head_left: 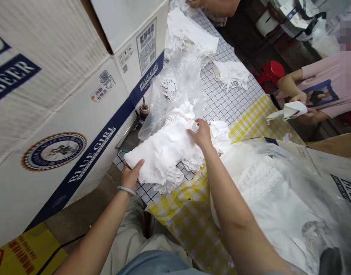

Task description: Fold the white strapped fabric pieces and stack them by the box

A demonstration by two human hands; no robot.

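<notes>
A stack of white fabric pieces [166, 151] lies on the checked tablecloth [221, 103]. My left hand [131, 174] grips the stack's near-left corner, with the thumb on top. My right hand [202, 133] rests on the stack's far right side, fingers curled onto the cloth. A green bangle [126, 189] sits on my left wrist. More loose white pieces [221, 133] lie just right of the stack.
Large Blue Girl cartons [63, 95] stand at left. Clear plastic bags [178, 80] and more white piles [231, 74] lie farther back. A bag of white fabric in a carton [278, 198] is at right. A person in pink [321, 91] holds a white piece.
</notes>
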